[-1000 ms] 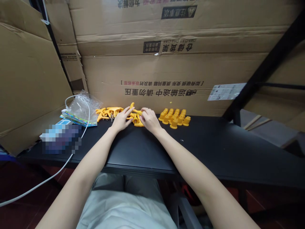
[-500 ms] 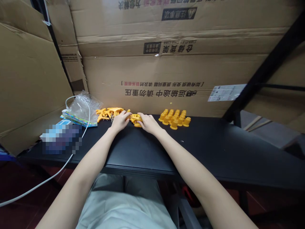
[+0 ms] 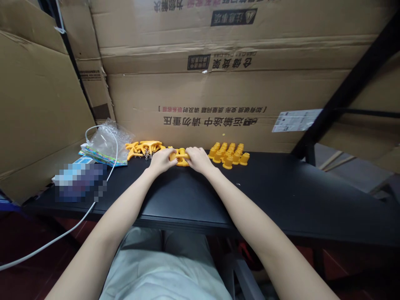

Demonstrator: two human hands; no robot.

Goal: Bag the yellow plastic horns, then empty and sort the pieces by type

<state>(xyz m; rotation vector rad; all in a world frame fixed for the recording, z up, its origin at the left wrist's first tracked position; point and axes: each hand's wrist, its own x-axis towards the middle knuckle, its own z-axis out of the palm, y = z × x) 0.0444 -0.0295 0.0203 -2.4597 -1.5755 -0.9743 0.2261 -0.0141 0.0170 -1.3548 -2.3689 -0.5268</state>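
A yellow plastic piece (image 3: pixel 181 157) with a bar and a round part sits between my hands at the back of the black table. My left hand (image 3: pixel 163 161) is closed on its left end, with the thumb towards me. On the other end, the fingers of my right hand (image 3: pixel 198 159) are wrapped over the bar. Part of the piece is hidden behind the fingers. Just left of my left hand lies a pile of branched yellow plastic pieces (image 3: pixel 146 146) with small metal bits. To the right stands a group of yellow cup-shaped pieces (image 3: pixel 231 155), several in rows.
A clear plastic bag (image 3: pixel 104 139) lies at the back left, by a blurred blue box (image 3: pixel 78 177). A white cable (image 3: pixel 75 227) runs over the table's left side. Cardboard walls (image 3: pixel 134 91) stand behind and left. A black post (image 3: pixel 337 96) rises at the right.
My left hand has shifted slightly right and towards me, and its grip has turned. My right hand has moved slightly right, and more of the yellow piece shows between them.
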